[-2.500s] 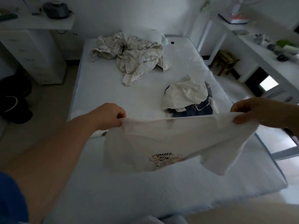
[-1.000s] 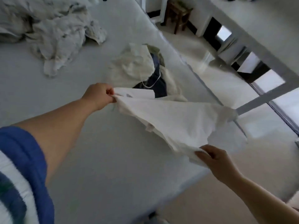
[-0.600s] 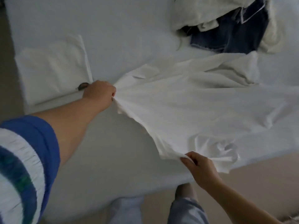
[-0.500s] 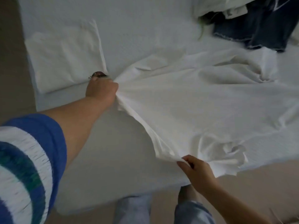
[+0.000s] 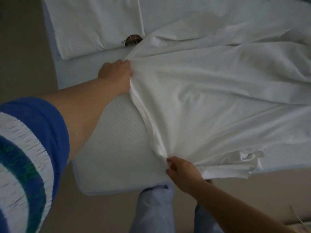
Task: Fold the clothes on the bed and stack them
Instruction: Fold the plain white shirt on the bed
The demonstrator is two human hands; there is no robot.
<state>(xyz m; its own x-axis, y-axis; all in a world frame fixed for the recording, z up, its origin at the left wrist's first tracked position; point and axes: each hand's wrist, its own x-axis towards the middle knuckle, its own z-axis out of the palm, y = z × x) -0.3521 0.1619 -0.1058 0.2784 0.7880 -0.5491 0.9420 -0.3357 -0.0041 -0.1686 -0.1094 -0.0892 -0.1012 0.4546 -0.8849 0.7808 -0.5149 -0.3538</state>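
White shirt now lies flatter on the bed, both hands' grip still clamped on its edge.

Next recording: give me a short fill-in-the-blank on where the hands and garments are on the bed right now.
1. Both hands grip one edge of the white ____, which lies spread on the bed.
2. The left hand holds the end nearer the ____ white garment.
3. The right hand holds the shirt's edge near the bed's ____ edge.
4. A small dark object lies ____ the folded garment and the shirt.

Missing words: shirt; folded; near; between
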